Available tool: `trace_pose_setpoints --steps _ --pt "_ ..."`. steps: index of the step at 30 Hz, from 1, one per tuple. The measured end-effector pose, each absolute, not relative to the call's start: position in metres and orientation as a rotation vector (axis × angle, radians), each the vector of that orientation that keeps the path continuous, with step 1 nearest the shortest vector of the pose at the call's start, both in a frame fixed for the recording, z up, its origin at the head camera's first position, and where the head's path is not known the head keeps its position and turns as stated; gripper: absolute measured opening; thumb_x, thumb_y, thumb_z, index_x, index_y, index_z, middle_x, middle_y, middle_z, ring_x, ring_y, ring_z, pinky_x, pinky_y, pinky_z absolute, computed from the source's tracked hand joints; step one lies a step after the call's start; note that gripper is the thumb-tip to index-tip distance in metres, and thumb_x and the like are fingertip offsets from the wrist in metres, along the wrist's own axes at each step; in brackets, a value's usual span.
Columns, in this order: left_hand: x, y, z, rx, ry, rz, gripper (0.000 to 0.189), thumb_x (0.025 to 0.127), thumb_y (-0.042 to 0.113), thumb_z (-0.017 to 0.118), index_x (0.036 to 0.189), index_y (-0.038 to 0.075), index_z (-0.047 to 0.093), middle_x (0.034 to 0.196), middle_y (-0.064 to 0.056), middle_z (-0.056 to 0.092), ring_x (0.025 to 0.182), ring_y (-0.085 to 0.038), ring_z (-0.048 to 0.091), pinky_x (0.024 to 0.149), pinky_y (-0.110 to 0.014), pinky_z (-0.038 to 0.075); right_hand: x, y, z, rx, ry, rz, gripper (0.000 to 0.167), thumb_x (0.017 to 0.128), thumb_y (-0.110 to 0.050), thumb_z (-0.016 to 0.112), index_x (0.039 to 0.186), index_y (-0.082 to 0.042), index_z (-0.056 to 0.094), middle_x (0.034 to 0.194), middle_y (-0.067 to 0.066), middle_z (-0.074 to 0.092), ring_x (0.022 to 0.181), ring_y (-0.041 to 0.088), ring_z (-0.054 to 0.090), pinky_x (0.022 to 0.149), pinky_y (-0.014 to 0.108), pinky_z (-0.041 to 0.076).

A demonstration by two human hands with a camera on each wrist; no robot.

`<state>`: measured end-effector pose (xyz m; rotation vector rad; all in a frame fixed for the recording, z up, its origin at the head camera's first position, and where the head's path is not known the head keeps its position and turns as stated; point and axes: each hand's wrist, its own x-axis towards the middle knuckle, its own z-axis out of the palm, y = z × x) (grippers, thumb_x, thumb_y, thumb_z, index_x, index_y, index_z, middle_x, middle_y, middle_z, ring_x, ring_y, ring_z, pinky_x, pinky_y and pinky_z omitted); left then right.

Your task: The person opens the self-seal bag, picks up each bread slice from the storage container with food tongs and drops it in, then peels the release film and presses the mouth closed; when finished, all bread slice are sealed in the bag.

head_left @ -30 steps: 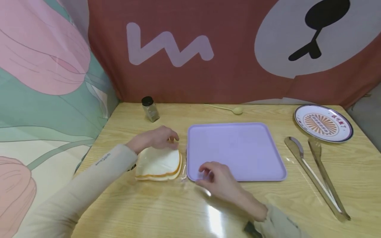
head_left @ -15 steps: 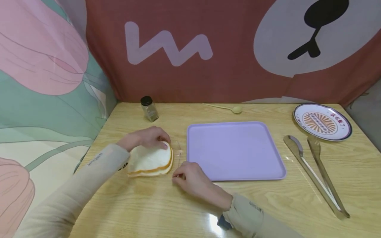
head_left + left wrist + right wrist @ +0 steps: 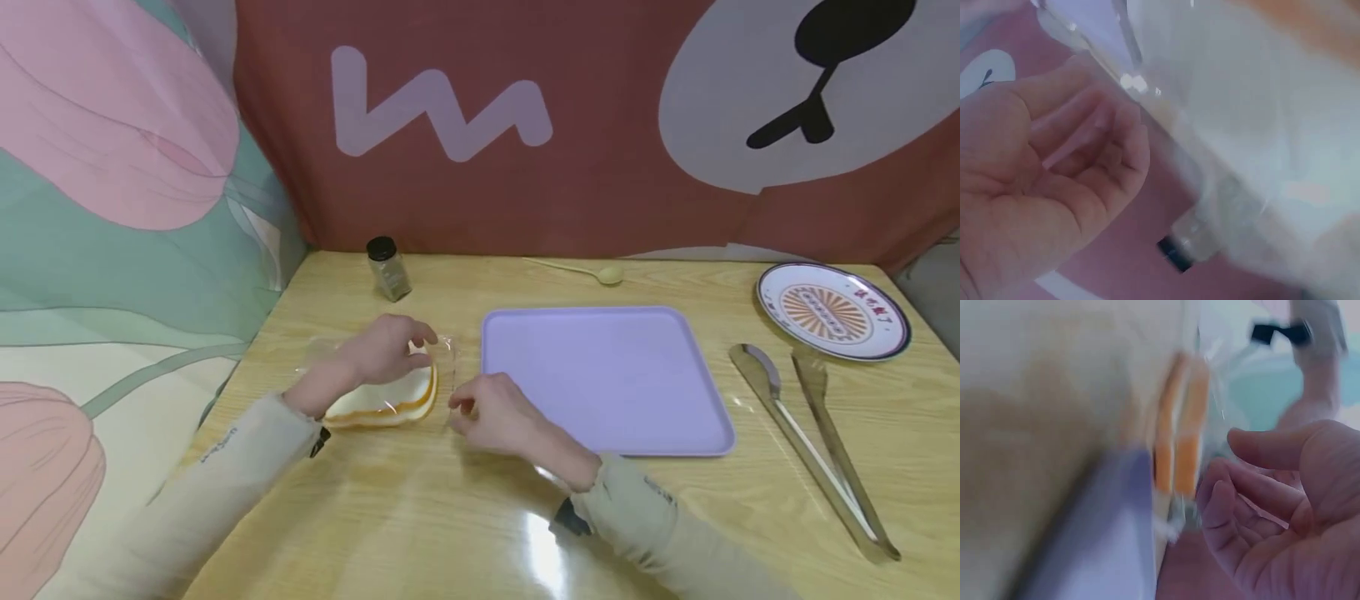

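Observation:
White bread slices with orange-brown crusts [image 3: 401, 393] lie stacked in a clear plastic bag [image 3: 446, 354] on the left of the table. My left hand [image 3: 378, 354] is over the bread, its fingers loosely bent, with a gap between thumb and forefinger. In the left wrist view its fingertips are close to the bag's edge; whether they touch it is unclear. Beside the bag's right edge is my right hand [image 3: 498, 417], fingers bent. The right wrist view shows its thumb apart from the forefinger, near the crusts [image 3: 1185, 425].
A purple tray [image 3: 600, 379] lies right of the bread. Behind the bread stands a black-capped jar [image 3: 389, 271]. A pale spoon [image 3: 609, 275] lies at the back. Farther right are metal tongs [image 3: 817, 442], with a spatula-like end and a forked end, and a patterned plate [image 3: 832, 312].
My right hand has moved left from the tray's front corner to the bag's edge. The bread and bag have shifted left, my left hand staying over them.

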<state>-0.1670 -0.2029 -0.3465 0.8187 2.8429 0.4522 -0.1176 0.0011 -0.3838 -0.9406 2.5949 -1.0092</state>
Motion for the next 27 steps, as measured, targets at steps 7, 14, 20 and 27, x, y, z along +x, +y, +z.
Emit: trace_pose_setpoints --steps 7,14,20,27 --pt "-0.176 -0.199 -0.374 0.69 2.874 0.498 0.027 0.086 0.008 0.067 0.111 -0.003 0.066 0.091 -0.015 0.067 0.083 -0.025 0.064 0.077 -0.038 0.053 -0.173 -0.002 -0.383 -0.873 2.736 -1.019 0.006 0.081 -0.009 0.071 0.079 -0.006 0.076 0.07 0.0 0.07 0.063 0.009 0.058 0.061 0.022 0.047" --pt "-0.194 -0.195 -0.386 0.661 2.898 0.458 0.021 0.09 0.012 0.062 0.105 0.0 0.071 0.09 -0.011 0.069 0.086 -0.024 0.062 0.079 -0.037 0.051 -0.212 -0.019 -0.396 -0.769 2.793 -1.044 0.009 0.081 -0.009 0.069 0.077 -0.005 0.077 0.073 0.003 0.072 0.064 0.015 0.063 0.06 0.022 0.048" --pt "-0.203 -0.192 -0.391 0.637 2.88 0.395 0.021 0.091 0.012 0.059 0.105 0.004 0.072 0.09 -0.007 0.07 0.085 -0.022 0.06 0.08 -0.037 0.049 -0.228 -0.031 -0.402 -0.738 2.796 -0.941 0.009 0.08 -0.007 0.068 0.078 -0.005 0.076 0.075 0.004 0.072 0.072 0.02 0.064 0.065 0.025 0.05" --pt "-0.207 -0.188 -0.395 0.592 2.855 0.351 0.019 0.092 0.019 0.063 0.103 0.009 0.075 0.09 -0.003 0.071 0.089 -0.022 0.061 0.084 -0.037 0.049 -0.235 -0.042 -0.408 -0.578 2.764 -0.867 0.012 0.077 -0.011 0.069 0.067 -0.005 0.071 0.063 0.002 0.065 0.065 0.017 0.058 0.056 0.02 0.045"
